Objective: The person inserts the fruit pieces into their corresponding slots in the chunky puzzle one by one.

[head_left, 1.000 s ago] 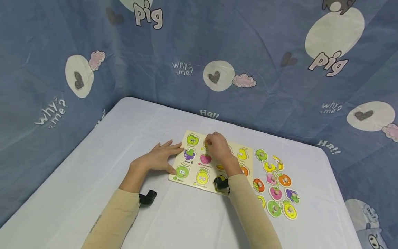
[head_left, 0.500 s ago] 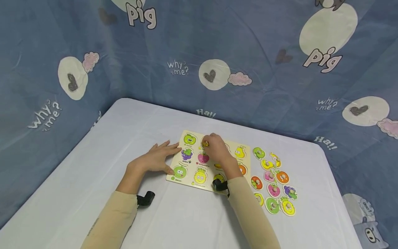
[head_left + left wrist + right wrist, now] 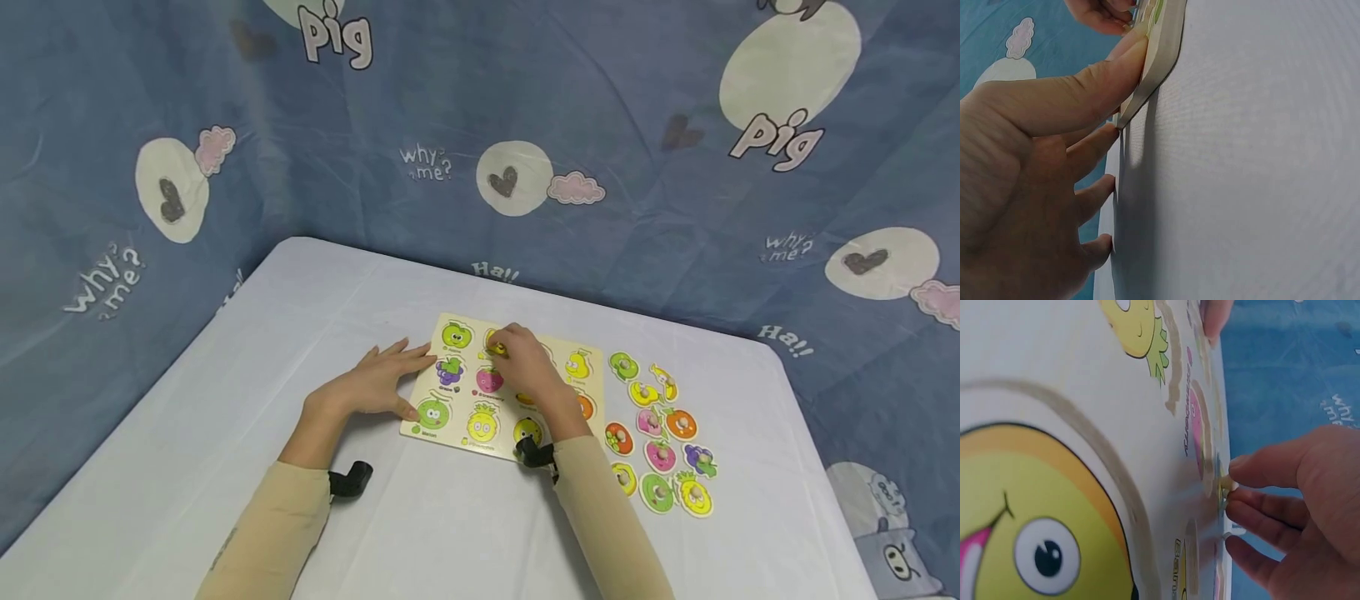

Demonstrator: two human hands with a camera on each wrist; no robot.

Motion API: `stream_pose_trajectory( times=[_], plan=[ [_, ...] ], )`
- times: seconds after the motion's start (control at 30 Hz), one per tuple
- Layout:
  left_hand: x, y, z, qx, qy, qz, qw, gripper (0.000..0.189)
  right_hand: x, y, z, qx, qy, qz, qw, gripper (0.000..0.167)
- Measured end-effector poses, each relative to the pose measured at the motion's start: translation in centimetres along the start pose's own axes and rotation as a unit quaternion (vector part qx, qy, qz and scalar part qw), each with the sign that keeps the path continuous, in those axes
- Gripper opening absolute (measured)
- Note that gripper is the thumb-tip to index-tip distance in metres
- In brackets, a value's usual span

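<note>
A pale wooden puzzle board (image 3: 506,433), printed with fruit pictures, lies on the table. My left hand (image 3: 375,379) spreads along its left edge, fingers fairly straight, with the thumb over the near left corner by the melon. In the left wrist view, the thumb presses the board's edge (image 3: 1166,50). Over the top row, beside the apple, my right hand (image 3: 525,360) pinches a yellow puzzle piece (image 3: 497,349). Thumb and fingertip close on its small wooden knob (image 3: 1229,483) in the right wrist view. The piece sits right at the board's surface, mostly hidden by my fingers.
To the board's right lie several loose knobbed fruit pieces, among them a melon piece (image 3: 657,493), a pineapple piece (image 3: 693,497), a grape piece (image 3: 699,459) and a banana piece (image 3: 664,382). A white cloth covers the table (image 3: 337,317); a blue printed curtain (image 3: 420,75) hangs behind.
My right hand keeps its pinch on the yellow piece at the same spot, turning slightly. The left hand stays on the board's edge. The head view has shifted a little.
</note>
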State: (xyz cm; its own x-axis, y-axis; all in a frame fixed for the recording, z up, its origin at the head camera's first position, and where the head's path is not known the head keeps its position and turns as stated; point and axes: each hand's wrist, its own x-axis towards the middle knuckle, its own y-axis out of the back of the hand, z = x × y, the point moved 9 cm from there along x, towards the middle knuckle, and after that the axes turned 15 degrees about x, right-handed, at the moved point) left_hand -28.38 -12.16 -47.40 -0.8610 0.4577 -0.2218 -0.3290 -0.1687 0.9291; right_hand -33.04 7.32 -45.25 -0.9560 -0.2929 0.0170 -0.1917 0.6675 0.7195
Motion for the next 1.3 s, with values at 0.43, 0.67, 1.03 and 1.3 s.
stream_pose_trajectory(
  times=[0.43,0.67,1.03,1.3],
  plan=[
    [0.3,-0.2,0.1,0.001,-0.003,-0.001,1.0000,0.098,-0.5,0.5,1.0,0.022,-0.008,0.011,0.9997,0.027],
    [0.7,-0.4,-0.1,0.006,0.002,0.000,1.0000,0.100,-1.3,1.3,1.6,0.056,-0.006,0.037,0.9977,0.029],
    [0.4,-0.1,-0.2,0.009,0.004,-0.005,0.9999,0.100,-2.8,5.0,2.1,0.089,-0.008,0.087,0.9922,0.029],
    [0.4,-0.1,0.1,0.001,0.003,-0.003,1.0000,0.100,-3.4,6.7,4.2,0.090,-0.032,0.109,0.9894,0.031]
  ],
)
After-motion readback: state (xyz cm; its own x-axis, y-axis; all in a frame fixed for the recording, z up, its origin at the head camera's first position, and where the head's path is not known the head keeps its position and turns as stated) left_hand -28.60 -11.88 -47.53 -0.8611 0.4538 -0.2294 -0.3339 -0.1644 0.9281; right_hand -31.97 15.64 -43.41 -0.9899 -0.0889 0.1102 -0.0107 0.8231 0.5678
